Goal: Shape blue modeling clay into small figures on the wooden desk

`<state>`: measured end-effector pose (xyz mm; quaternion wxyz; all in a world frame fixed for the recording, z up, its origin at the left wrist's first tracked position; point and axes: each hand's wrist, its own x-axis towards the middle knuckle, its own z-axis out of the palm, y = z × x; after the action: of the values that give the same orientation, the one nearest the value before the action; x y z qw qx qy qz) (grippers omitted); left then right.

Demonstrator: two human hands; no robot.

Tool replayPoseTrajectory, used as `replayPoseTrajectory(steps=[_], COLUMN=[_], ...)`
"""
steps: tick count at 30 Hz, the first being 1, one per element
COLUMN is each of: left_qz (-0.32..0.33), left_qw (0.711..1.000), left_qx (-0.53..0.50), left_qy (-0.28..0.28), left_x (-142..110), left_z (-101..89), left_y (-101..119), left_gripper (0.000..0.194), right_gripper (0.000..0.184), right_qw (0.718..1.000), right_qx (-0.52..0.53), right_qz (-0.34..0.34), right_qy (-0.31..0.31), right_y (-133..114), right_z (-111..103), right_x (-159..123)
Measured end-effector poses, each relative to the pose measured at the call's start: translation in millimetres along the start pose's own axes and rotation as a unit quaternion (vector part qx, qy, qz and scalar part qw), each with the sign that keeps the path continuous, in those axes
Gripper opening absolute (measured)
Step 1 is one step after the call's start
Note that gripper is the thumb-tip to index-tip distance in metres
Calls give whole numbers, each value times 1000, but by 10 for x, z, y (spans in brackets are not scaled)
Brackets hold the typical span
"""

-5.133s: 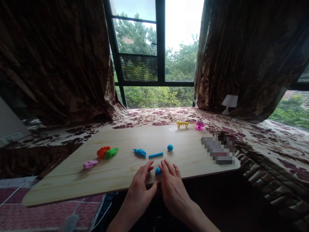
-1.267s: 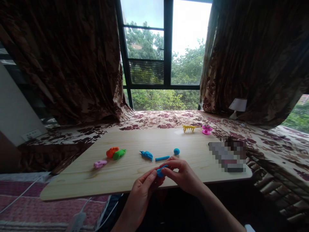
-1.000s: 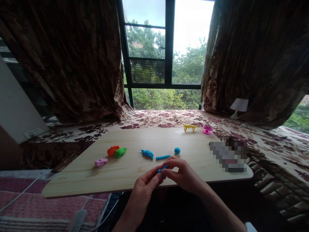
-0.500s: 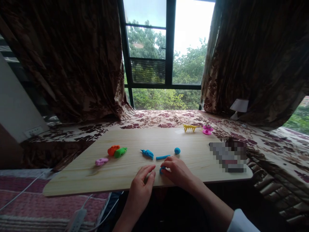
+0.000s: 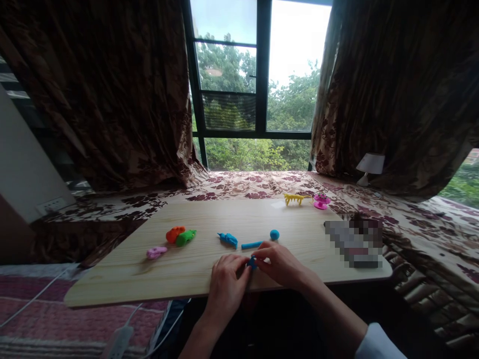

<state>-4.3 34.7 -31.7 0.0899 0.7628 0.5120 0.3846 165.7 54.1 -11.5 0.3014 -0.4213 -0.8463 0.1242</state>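
Note:
Near the table's front edge, a small blue piece of modelling clay (image 5: 252, 263) is pinched between the fingertips of my right hand (image 5: 280, 264). My left hand (image 5: 227, 280) meets it from the other side, thumb and finger closed on the piece. Its exact shape is partly covered by the fingers. Just beyond the hands lie a blue clay roll (image 5: 251, 245), a blue clay ball (image 5: 274, 234) and a blue clay figure (image 5: 228, 240) with a pointed end.
Pink (image 5: 156, 252), orange (image 5: 174, 234) and green clay lumps (image 5: 186, 238) sit on the wooden table (image 5: 123, 269) at left. At the far edge are a yellow many-legged figure (image 5: 294, 200) and a pink stand-like piece (image 5: 321, 201). A blurred-out object (image 5: 354, 244) lies at right.
My left hand has moved right and closed on the blue clay piece. The right hand has stayed about where it was, still holding the piece.

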Motion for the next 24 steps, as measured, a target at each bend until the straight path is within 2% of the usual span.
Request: replayPoseTrajectory(steps=[10,18,24], left_qz=[-9,4,9], left_qw=[999,1000,999], left_qx=[-24,14,36], left_qy=[-21,-24,-21], left_x=[15,84,105], left_z=[-14,39,86], left_y=[-18,20,10], left_gripper=[16,19,20], right_gripper=[22,29,25], right_qw=[999,997,996], right_qx=[28,52,45], right_qz=[14,44,60], right_qy=[13,24,47], right_y=[57,87,148], right_z=[11,-40,-16], right_x=[-2,-95,-183])
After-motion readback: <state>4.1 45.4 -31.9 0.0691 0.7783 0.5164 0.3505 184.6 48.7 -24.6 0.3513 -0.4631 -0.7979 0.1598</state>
